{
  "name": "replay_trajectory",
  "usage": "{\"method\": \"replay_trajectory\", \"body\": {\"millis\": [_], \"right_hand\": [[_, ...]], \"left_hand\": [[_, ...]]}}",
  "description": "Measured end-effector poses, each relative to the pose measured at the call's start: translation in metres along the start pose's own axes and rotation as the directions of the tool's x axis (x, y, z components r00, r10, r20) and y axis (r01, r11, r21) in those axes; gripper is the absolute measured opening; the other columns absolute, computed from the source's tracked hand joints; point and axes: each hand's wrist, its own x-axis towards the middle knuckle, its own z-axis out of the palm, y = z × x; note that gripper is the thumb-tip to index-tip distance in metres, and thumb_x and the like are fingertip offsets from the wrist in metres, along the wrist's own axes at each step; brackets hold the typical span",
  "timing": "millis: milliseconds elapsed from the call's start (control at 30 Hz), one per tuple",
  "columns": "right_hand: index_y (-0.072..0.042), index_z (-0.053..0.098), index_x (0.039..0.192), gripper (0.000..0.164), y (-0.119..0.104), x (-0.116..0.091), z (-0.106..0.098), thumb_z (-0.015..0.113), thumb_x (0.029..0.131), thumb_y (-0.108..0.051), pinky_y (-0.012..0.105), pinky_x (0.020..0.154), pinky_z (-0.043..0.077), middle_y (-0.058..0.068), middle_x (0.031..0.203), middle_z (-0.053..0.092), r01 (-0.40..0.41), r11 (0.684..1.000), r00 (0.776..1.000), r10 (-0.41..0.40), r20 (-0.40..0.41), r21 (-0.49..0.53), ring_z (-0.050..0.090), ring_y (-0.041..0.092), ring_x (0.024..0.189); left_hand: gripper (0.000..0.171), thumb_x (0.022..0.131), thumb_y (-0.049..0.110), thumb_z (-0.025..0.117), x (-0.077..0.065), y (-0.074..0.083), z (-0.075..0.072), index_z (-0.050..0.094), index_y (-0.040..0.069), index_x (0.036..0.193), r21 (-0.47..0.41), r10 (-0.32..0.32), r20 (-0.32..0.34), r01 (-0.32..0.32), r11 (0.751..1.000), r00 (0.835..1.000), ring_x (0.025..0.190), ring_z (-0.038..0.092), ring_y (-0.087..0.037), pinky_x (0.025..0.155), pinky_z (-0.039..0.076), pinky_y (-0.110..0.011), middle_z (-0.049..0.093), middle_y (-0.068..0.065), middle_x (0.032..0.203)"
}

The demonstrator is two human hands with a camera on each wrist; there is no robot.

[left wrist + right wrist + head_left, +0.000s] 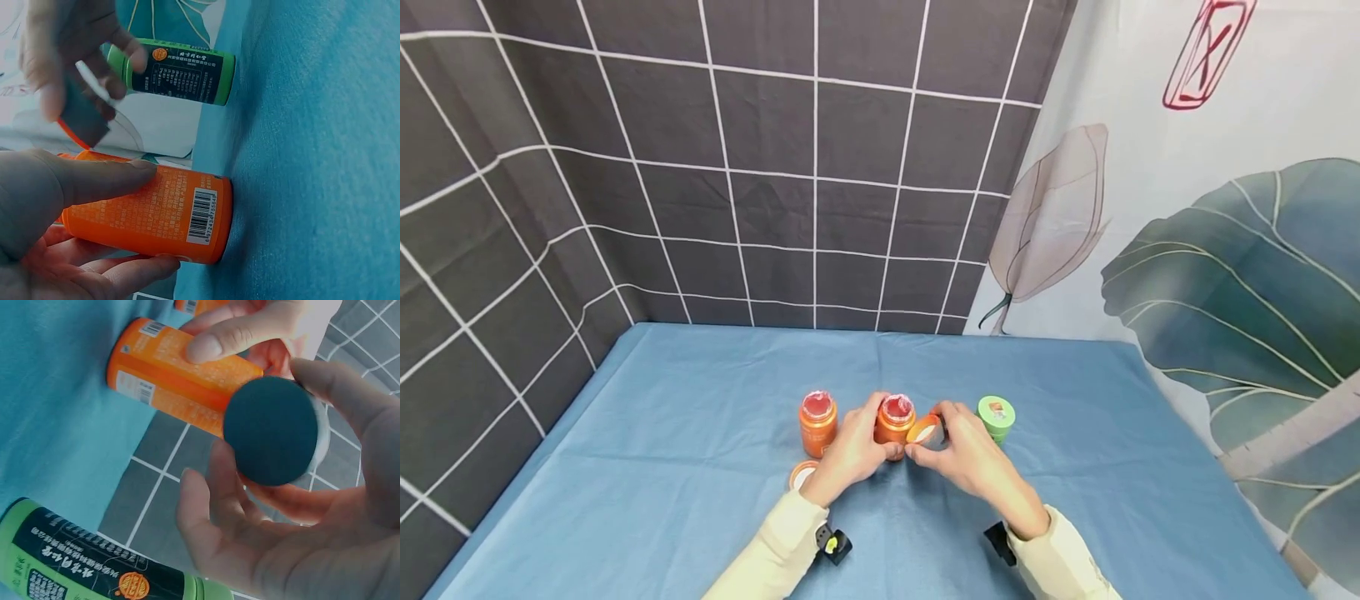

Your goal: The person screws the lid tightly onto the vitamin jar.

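An orange jar (895, 429) stands uncapped on the cloth, its mouth covered by torn, reddish seal-like material. My left hand (854, 450) grips it, thumb on the near side and fingers round the far side, as the left wrist view shows on the jar body (150, 212). Just right of the jar's rim, my right hand (972, 457) pinches a round lid (272, 431) by its edge. This lid has a dark face, an orange rim and a pale inside; it is tilted, its inside toward the head camera.
Left of the hands stands a second uncapped orange jar (817, 429). Another lid (802, 475) lies in front of it, pale inside up, partly behind the left wrist. A capped green jar (996, 417) stands just beyond the right hand. Blue cloth (662, 467) covers the table.
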Motion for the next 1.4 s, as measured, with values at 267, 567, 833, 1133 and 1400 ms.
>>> {"method": "replay_trajectory", "body": {"millis": [267, 567, 833, 1133, 1400], "right_hand": [[-0.007, 0.054, 0.109, 0.051, -0.009, 0.013, 0.002, 0.077, 0.073, -0.035, 0.026, 0.066, 0.046, -0.002, 0.089, 0.056, 0.121, 0.992, 0.982, -0.113, -0.149, 0.046, 0.054, 0.012, 0.080], [-0.008, 0.055, 0.112, 0.050, -0.013, 0.022, 0.014, 0.073, 0.077, -0.038, 0.036, 0.072, 0.040, 0.003, 0.104, 0.056, 0.228, 0.973, 0.959, -0.231, -0.162, -0.039, 0.053, 0.017, 0.087], [-0.002, 0.052, 0.119, 0.049, -0.009, 0.027, 0.015, 0.073, 0.079, -0.023, 0.041, 0.083, 0.043, 0.008, 0.111, 0.057, 0.233, 0.972, 0.965, -0.229, -0.128, 0.013, 0.053, 0.020, 0.098], [-0.003, 0.054, 0.117, 0.048, -0.007, 0.029, 0.017, 0.074, 0.078, -0.023, 0.037, 0.081, 0.046, 0.009, 0.111, 0.057, 0.203, 0.977, 0.974, -0.195, -0.118, 0.061, 0.055, 0.021, 0.098], [-0.002, 0.056, 0.106, 0.046, -0.010, 0.028, 0.025, 0.077, 0.074, -0.029, 0.032, 0.066, 0.043, 0.008, 0.093, 0.055, 0.231, 0.971, 0.945, -0.240, -0.221, -0.064, 0.050, 0.018, 0.077]], "left_hand": [[0.058, 0.074, 0.007, 0.074, 0.000, -0.002, 0.000, 0.046, 0.011, 0.125, 0.005, -0.007, -0.001, 0.007, 1.000, 1.000, 0.095, 0.057, -0.020, 0.086, 0.046, -0.038, 0.060, -0.008, 0.112], [0.056, 0.071, 0.006, 0.073, -0.001, 0.001, 0.010, 0.050, 0.010, 0.122, 0.002, -0.054, -0.070, 0.055, 0.999, 0.996, 0.092, 0.057, -0.021, 0.082, 0.046, -0.037, 0.062, -0.006, 0.105], [0.055, 0.073, 0.012, 0.074, -0.004, 0.005, 0.023, 0.050, 0.004, 0.121, -0.032, -0.097, -0.144, 0.093, 0.995, 0.985, 0.097, 0.059, -0.027, 0.083, 0.047, -0.040, 0.061, -0.013, 0.109], [0.043, 0.071, 0.011, 0.075, -0.003, 0.003, 0.023, 0.054, 0.008, 0.109, -0.018, -0.072, -0.162, 0.070, 0.997, 0.984, 0.089, 0.060, -0.023, 0.079, 0.048, -0.037, 0.063, -0.008, 0.099], [0.041, 0.071, 0.010, 0.074, -0.004, 0.001, 0.022, 0.054, 0.012, 0.108, -0.020, -0.086, -0.136, 0.084, 0.996, 0.987, 0.088, 0.058, -0.020, 0.077, 0.048, -0.036, 0.063, -0.005, 0.098]]}}
